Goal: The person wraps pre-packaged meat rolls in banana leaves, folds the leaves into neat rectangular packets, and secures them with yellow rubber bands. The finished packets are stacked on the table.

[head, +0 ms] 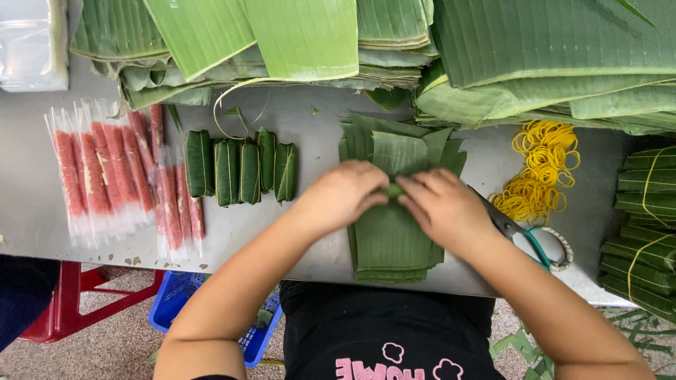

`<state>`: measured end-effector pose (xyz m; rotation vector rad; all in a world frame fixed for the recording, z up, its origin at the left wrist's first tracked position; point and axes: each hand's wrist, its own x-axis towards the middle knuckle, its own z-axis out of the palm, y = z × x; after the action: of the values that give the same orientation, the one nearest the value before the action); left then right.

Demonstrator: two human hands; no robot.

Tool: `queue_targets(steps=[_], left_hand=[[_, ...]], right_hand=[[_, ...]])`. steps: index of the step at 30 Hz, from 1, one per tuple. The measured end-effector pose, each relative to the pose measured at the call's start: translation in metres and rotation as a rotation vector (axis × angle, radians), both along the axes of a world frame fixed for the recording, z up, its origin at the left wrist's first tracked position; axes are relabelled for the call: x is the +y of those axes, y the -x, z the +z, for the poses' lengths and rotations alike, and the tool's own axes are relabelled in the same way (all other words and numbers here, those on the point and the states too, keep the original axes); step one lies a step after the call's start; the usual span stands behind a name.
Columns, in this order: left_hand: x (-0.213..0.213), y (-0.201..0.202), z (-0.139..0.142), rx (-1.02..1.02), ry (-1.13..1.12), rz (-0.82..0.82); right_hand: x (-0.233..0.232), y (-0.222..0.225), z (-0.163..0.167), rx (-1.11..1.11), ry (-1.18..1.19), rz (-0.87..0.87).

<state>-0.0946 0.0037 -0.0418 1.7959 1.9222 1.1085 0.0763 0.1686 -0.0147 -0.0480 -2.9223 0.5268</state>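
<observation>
On grey metal table [317, 119]: banana leaf piles [493, 56] far, red sausage sticks [105, 172] left, rubber bands [539, 172] right. Left hand [341, 195], right hand [443, 207] meet mid-table, fingers pinched narrow on small folded leaf parcel [394, 190] over cut leaf stack [391, 239].

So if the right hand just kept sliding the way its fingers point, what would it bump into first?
The right hand points left, toward the left hand, so it would most likely meet those fingers first, right above the stack of cut banana leaves. Their fingertips already look almost touching around a small folded leaf piece.
</observation>
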Motion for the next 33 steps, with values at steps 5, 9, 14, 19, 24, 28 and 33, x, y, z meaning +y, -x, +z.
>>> queue_targets(steps=[5,9,14,19,24,28,33], left_hand=[[0.014,0.011,-0.002,0.261,0.004,0.114],[-0.006,-0.021,0.014,0.360,0.010,-0.168],[-0.036,-0.060,0.033,0.210,0.225,-0.158],[-0.054,-0.067,0.036,0.291,0.082,-0.073],[-0.058,-0.069,0.039,0.215,0.141,-0.131],[-0.057,-0.068,0.044,0.253,0.169,-0.133],[-0.048,-0.064,0.036,0.291,0.023,0.022]], right_hand=[[0.005,0.010,-0.001,0.100,-0.113,0.021],[0.005,0.015,-0.005,0.079,-0.215,-0.002],[0.007,0.013,-0.005,0.006,-0.150,0.032],[-0.011,-0.019,0.008,0.061,-0.003,0.180],[-0.023,-0.031,0.015,0.053,0.048,0.150],[-0.018,-0.029,0.022,-0.033,0.151,0.157],[-0.005,-0.031,0.019,-0.132,0.290,0.245]])
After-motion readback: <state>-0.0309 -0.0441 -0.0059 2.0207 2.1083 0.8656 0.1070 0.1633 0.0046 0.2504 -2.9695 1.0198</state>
